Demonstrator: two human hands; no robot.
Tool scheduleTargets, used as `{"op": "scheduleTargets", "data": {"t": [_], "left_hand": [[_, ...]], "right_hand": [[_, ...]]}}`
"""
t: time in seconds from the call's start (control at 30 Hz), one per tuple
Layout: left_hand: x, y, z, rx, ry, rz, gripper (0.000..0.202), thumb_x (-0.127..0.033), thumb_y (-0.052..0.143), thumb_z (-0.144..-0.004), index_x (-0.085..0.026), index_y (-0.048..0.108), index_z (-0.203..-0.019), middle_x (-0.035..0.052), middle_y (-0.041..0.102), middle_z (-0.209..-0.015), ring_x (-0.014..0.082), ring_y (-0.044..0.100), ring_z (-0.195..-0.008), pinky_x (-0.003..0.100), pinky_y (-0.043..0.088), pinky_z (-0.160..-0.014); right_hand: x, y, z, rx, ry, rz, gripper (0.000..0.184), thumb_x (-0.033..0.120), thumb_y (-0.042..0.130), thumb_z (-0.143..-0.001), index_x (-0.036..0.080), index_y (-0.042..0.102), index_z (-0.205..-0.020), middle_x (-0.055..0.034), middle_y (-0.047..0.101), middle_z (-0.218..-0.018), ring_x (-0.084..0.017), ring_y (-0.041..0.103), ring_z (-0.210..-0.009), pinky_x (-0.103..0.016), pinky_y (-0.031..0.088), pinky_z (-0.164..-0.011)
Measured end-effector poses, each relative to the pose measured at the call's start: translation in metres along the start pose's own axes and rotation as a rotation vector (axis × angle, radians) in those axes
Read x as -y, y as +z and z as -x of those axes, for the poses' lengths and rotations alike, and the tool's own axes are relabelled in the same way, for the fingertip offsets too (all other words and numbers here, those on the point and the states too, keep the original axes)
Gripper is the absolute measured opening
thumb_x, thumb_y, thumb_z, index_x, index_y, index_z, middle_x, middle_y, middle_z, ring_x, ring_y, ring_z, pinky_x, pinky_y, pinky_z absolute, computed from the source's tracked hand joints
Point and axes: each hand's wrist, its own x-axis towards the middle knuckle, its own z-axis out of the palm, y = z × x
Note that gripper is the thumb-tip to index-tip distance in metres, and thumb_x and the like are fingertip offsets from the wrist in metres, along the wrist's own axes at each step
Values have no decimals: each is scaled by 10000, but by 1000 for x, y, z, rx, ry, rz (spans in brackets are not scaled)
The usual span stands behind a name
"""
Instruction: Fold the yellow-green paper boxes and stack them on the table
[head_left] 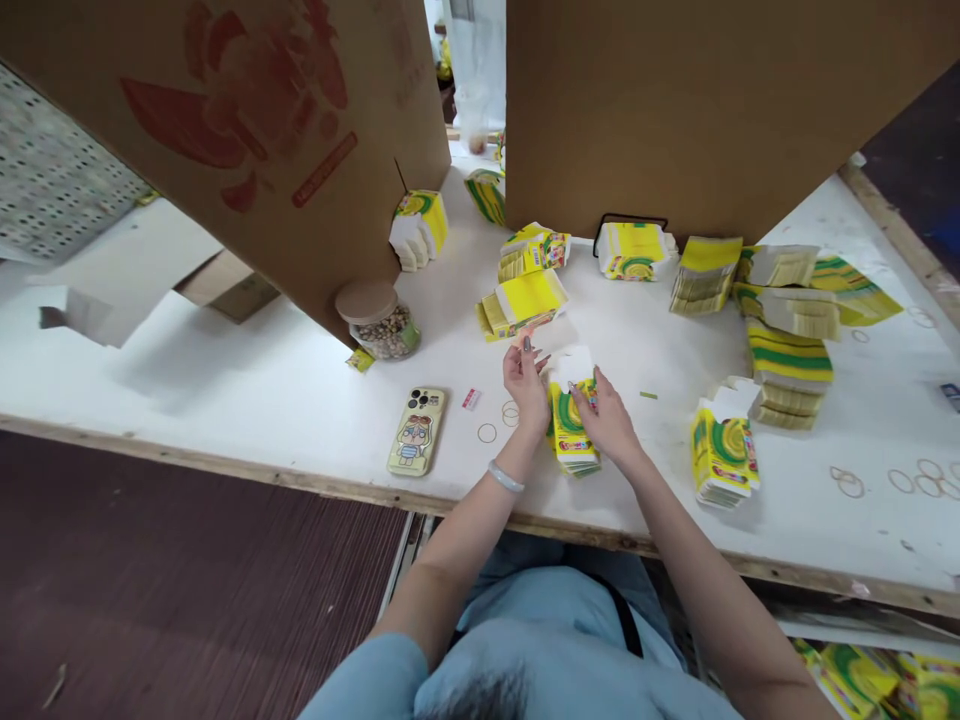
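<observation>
A stack of flat yellow-and-green printed cartons [571, 428] with white flaps lies on the white table in front of me. My right hand [609, 415] grips its right side, thumb across the top carton and fingers along the edge. At the stack's upper left is my left hand [527, 385], wrist ringed by a pale bangle. Its fingers are bent and apart, and I see nothing held in them. Just beyond it rests a bundle of yellow cartons [531, 300]. To the right lies a similar carton stack [725, 448].
More carton bundles [787, 365] lie at the right, near loose rubber bands [928, 480]. On the left are a phone [417, 432] and a lidded jar [386, 325]. Large cardboard boxes [675, 110] wall the back. A wooden edge [300, 475] borders the table.
</observation>
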Motion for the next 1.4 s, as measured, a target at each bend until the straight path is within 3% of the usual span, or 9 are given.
{"op": "scheduleTargets", "data": {"t": [0.07,0.13,0.3,0.47,0.7,0.97,1.1,1.23,1.4], "left_hand": [[0,2,-1,18,-9,-10,399,-540,765,-799,-211,691,-1013,12,653,-920,112,674,-813,249,566,-789],[-2,4,-2,16,-4,-7,434,-567,780,-773,-208,696,-1002,16,662,-934,114,684,-815,244,567,-781],[-4,8,-2,3,-7,27,493,-621,805,-726,-194,701,-949,30,688,-951,126,690,-842,245,568,-783],[2,9,-2,56,0,35,450,-596,809,-749,-209,715,-958,26,681,-983,137,683,-915,256,583,-816],[-8,7,-4,5,-28,76,406,-553,835,-735,-216,714,-926,23,674,-959,132,672,-893,233,566,-782],[-49,14,55,0,-105,202,351,-515,737,-871,-256,706,-1105,74,636,-1378,172,658,-1085,257,587,-787],[-35,12,63,-20,-74,122,355,-536,710,-894,-252,713,-1107,70,640,-1388,187,652,-1157,273,589,-865],[-20,8,59,10,-22,74,348,-540,682,-918,-263,715,-1127,63,617,-1392,229,579,-1339,326,554,-1032],[-18,5,59,8,-33,48,385,-555,671,-918,-255,684,-1159,87,563,-1462,247,567,-1368,356,556,-1069]], "right_hand": [[-3,-6,-17,-14,-30,-60,733,493,424,-971,104,303,-1580,-241,479,-1567,-342,475,-1453,-570,428,-1162],[-4,-16,-44,41,-126,-54,692,370,419,-948,125,312,-1587,-191,418,-1631,-293,406,-1516,-545,371,-1227],[10,-26,-87,238,-148,66,591,255,338,-913,149,533,-1461,-141,617,-1472,-251,567,-1389,-490,444,-1190],[22,-22,-69,281,-147,167,585,252,296,-940,92,555,-1440,-172,578,-1507,-250,550,-1408,-447,395,-1231],[43,-58,-66,474,-221,477,629,225,435,-907,34,478,-1504,-211,459,-1604,-321,479,-1468,-436,376,-1228],[53,-76,-77,579,-229,596,483,297,575,-897,131,627,-1348,-150,701,-1343,-317,682,-1188,-389,513,-1018],[53,-83,-74,545,-280,586,460,307,589,-911,160,621,-1346,-118,710,-1338,-305,688,-1166,-388,520,-993],[47,-85,-61,391,-384,565,428,330,588,-928,162,609,-1321,-149,675,-1369,-330,640,-1226,-435,517,-1008],[45,-86,-57,388,-438,488,242,273,545,-923,174,587,-1139,-138,727,-1065,-303,681,-999,-415,539,-860]]}}
